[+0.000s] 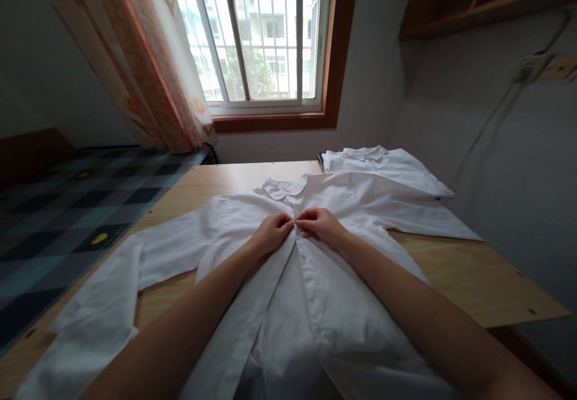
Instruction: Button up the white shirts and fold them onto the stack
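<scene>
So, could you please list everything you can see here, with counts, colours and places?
Shirt: one, white, spread on the table, front partly open
Folded clothing: one pile, pieces uncountable, white with a dark edge, far right of table
Table: one, pale wood, centre
Bed: one, dark checked cover, left
Wooden board: one, brown, far left
Curtain: one, cream and orange, left of window
Window: one, brown surround, behind table
Shelf unit: one, brown, upper right
Socket plates: two, pale, right wall
Left hand: one, bare, pinching the shirt front
Right hand: one, bare, pinching the shirt front
</scene>
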The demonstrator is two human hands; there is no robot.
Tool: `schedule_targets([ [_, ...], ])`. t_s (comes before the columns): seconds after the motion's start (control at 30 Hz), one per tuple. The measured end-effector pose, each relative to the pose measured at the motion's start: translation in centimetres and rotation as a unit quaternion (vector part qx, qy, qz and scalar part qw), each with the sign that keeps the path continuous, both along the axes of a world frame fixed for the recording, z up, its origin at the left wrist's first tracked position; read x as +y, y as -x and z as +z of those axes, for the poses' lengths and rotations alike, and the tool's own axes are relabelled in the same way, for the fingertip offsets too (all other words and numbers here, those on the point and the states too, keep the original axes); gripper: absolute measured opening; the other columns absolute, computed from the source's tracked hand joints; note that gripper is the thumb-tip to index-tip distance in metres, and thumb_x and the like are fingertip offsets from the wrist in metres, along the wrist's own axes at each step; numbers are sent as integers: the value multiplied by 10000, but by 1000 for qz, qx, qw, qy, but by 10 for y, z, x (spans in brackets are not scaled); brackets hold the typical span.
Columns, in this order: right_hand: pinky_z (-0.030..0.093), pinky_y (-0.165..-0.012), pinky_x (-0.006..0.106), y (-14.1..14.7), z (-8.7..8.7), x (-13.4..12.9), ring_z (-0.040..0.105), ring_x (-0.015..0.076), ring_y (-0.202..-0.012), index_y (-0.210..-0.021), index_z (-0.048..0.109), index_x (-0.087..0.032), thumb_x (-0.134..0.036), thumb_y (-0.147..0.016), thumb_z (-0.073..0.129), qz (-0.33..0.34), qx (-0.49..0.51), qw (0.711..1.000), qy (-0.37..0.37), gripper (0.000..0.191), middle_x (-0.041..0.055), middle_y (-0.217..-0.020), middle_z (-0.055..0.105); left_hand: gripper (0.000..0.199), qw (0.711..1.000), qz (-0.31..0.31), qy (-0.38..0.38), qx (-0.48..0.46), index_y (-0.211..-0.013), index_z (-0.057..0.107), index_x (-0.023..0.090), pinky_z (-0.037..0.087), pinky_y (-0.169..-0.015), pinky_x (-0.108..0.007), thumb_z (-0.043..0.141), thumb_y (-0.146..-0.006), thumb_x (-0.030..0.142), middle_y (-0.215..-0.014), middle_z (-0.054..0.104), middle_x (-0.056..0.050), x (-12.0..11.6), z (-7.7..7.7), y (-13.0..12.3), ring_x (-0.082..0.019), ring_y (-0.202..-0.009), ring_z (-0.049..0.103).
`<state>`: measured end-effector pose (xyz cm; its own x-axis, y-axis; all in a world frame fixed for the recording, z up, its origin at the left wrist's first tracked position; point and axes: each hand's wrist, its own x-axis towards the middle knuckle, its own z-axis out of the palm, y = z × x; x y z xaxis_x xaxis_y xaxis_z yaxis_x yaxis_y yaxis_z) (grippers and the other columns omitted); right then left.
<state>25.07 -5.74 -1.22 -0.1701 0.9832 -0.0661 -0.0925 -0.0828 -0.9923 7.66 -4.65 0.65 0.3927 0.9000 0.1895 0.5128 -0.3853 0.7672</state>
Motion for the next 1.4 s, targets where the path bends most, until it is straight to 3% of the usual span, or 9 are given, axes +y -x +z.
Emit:
schedule_targets([
  [0.1, 470, -446, 168, 5, 0, -2, 496, 54, -465, -726, 679, -142, -291, -637, 821, -20, -21, 999, -24, 224, -51, -579, 591, 253, 1000, 9, 17, -9, -614, 587, 185, 373, -569, -245, 541, -790, 361, -565, 575, 17, -1, 0, -1, -140, -590, 500],
  [0.27, 462, -450, 198, 10, 1, -7, 521, 82, -491, -737, 654, -158, -298, -691, 748, -38, -78, 994, -67, 174, -36, -627, 612, 393, 987, 49, 143, -54, -607, 537, 193, 328, -435, -224, 506, -836, 512, -470, 483, 44, -5, 1, -4, -107, -423, 442],
  [0.53, 477, -541, 248, 16, -3, -11, 593, 151, -592, -752, 663, -187, -222, -781, 635, -95, -224, 955, -169, 53, 3, -642, 639, 424, 984, 58, 152, -73, -607, 584, 170, 320, -399, -201, 653, -741, 566, -462, 517, 33, -7, 3, -4, -96, -414, 467],
  [0.87, 427, -589, 250, 17, 5, -16, 566, 144, -621, -725, 619, -183, -170, -796, 656, -90, -287, 935, -188, 81, -1, -658, 629, 247, 965, 72, 227, -111, -612, 594, 151, 283, -392, -175, 634, -773, 334, -488, 557, 28, -6, 6, -4, -58, -394, 425],
  [1.13, 405, -624, 241, 16, 9, -16, 562, 134, -649, -769, 641, -173, -164, -797, 681, -81, -333, 921, -185, 50, 1, -696, 649, 232, 960, 67, 227, -150, -636, 621, 140, 332, -415, -173, 669, -739, 342, -521, 595, 16, -7, 5, -3, -62, -422, 466],
  [1.27, 395, -617, 246, 18, 8, -18, 560, 138, -646, -770, 634, -170, -174, -810, 672, -82, -343, 917, -185, 55, 8, -694, 643, 183, 944, 79, 254, -195, -661, 640, 130, 388, -460, -165, 715, -700, 293, -592, 650, -17, -8, 8, -4, -87, -531, 571],
  [1.4, 404, -653, 248, 21, 7, -21, 570, 142, -687, -780, 618, -173, -154, -814, 660, -97, -352, 907, -208, 57, 17, -737, 652, 126, 935, 108, 279, -191, -693, 652, 132, 352, -430, -156, 699, -719, 246, -620, 678, -26, -9, 12, -4, -71, -493, 548],
])
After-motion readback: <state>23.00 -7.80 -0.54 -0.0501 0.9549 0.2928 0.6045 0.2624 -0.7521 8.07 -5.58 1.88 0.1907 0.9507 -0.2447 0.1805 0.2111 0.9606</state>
